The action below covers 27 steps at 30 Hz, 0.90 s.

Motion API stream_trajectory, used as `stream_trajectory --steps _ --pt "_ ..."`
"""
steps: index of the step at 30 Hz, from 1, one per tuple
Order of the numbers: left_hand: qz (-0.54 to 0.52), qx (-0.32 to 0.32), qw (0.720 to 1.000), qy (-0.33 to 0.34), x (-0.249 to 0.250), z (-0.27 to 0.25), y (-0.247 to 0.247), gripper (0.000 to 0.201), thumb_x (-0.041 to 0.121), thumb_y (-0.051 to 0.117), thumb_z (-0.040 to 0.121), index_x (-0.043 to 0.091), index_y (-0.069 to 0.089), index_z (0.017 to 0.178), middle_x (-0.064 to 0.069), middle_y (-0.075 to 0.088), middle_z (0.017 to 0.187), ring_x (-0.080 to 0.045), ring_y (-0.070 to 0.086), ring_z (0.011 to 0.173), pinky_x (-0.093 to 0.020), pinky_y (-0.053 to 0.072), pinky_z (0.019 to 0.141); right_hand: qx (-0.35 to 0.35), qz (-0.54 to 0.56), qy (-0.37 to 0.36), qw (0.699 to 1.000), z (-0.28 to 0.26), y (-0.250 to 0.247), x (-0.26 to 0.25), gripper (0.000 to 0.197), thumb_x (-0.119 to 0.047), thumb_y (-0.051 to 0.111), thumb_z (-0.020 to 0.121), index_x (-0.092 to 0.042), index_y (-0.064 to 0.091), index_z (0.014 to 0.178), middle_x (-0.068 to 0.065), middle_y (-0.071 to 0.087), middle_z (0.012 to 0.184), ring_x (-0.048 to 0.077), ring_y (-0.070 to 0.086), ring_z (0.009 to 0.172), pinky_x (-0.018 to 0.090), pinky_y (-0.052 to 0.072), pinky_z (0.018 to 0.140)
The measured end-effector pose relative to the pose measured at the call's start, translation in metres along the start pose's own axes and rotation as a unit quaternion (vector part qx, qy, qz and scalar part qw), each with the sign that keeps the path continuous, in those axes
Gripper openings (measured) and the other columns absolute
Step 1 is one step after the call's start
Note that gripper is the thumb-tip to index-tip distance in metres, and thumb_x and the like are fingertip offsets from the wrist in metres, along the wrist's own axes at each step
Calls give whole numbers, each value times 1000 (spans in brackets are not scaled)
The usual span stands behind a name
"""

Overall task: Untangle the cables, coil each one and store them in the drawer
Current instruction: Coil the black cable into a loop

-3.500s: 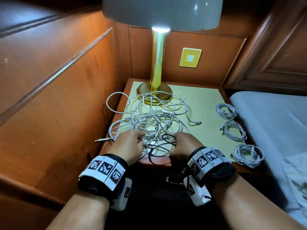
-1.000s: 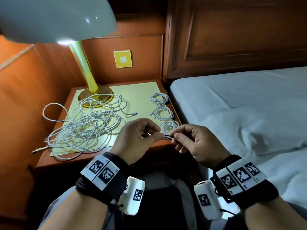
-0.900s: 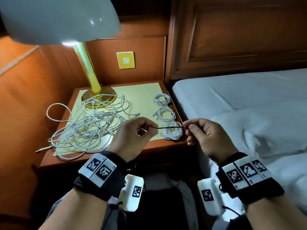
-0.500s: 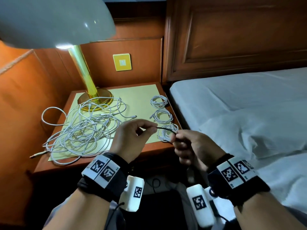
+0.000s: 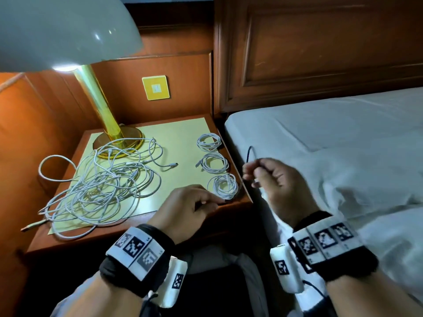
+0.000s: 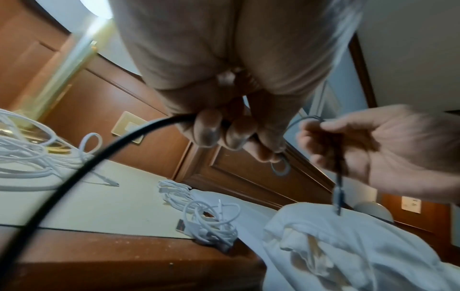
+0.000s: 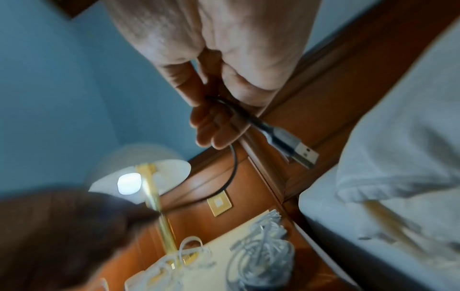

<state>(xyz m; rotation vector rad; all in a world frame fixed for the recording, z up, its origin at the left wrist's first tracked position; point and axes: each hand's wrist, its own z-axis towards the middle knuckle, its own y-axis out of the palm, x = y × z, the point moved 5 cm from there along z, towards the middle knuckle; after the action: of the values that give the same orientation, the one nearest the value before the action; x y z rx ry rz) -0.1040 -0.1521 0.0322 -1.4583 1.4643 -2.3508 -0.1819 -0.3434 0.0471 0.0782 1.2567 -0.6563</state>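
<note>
Fingers (image 6: 208, 128) of both hands pinch black cable (image 6: 82, 171) | looped between

Glossy brass lamp stem (image 5: 96, 104), polished wood nightstand (image 5: 146, 227), matt white bedsheet (image 5: 332, 133)

Counting cables, hands and furniture at the bedside

Three coiled white cables are lying in a row along the nightstand's (image 5: 142, 236) right edge: the far coil (image 5: 208, 142), the middle coil (image 5: 214, 162) and the near coil (image 5: 225, 186). One tangled heap of white cables (image 5: 100, 186) is sprawling over the single yellow mat (image 5: 180, 133) (how many cables are making it up cannot be told). One black USB cable (image 6: 82, 167) is running between two hands, the left hand (image 5: 185, 210) and the right hand (image 5: 278, 186). One brass lamp (image 5: 98, 104), one yellow wall plate (image 5: 156, 87) and one bed (image 5: 343, 133) are sitting around them.
</note>
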Motion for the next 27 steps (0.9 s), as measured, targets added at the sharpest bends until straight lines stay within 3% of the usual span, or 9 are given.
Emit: stream_trajectory --steps 2,5,7,10,13,15,17,22,27 --pt "-24 -7 999 36 8 1 4 20 15 74 88 31 80 98 16 68 86 1 63 83 -6 40 73 -73 -112 -26 991 -6 16 3 21 -13 52 95 -15 73 95 -5 73 89 5 68 86 16 50 80" --pt "-93 57 993 43 7 3 -5 16 13 76 86 28 78 90 13 73 82 -7 67 76 -18 50 73 -176 -62 66 980 -13 37 8 24 -10 49 98 -16 68 87 1 71 75 14 65 68 31 55 72" --pt "-154 96 983 26 1 4 -12 12 14 78 84 25 74 86 10 73 78 -16 68 73 -28 53 73 -184 15 122 975 -16 47 4 25 -10 45 99 -12 64 83 -2 58 57 16 51 53 32 46 55" --pt "-172 109 979 2 -6 4 -13 11 31 77 82 29 69 90 12 67 74 -14 56 58 -28 45 59 -176 155 193 953 -15 56 -3 19 -9 42 95 -1 54 84 -10 41 47 5 31 39 22 26 40" --pt "-166 81 983 -18 -12 4 -10 27 53 63 80 36 72 99 3 61 63 -27 48 58 -29 39 59 -178 237 235 926 -13 60 -7 20 -26 46 82 -9 53 73 -5 28 50 10 18 40 24 12 45" --pt "-169 72 983 -2 -12 5 -9 20 44 62 89 30 75 97 0 67 69 -25 51 60 -31 43 62 -169 260 248 918 -13 61 -5 29 -26 48 90 -14 53 65 -3 24 52 12 14 44 33 8 51" --pt "-159 92 983 -2 -14 6 -12 14 26 63 96 24 75 90 6 70 73 -12 54 61 -29 46 64 -164 271 258 913 -14 62 -5 35 -21 44 100 -13 52 67 -2 23 54 14 15 46 33 13 51" --pt "-156 145 977 -31 -21 6 -19 14 24 66 95 32 77 94 9 71 73 -16 65 73 -34 53 73 -151 261 264 916 -15 66 1 25 -16 45 104 -4 60 90 5 45 60 20 45 53 31 47 56" --pt "-178 207 961 -41 -27 7 -28 18 23 64 96 34 77 93 10 65 68 -11 45 53 -27 35 55 -165 130 214 954 -11 62 9 18 -17 57 100 -11 72 93 8 68 78 20 66 76 34 54 74"
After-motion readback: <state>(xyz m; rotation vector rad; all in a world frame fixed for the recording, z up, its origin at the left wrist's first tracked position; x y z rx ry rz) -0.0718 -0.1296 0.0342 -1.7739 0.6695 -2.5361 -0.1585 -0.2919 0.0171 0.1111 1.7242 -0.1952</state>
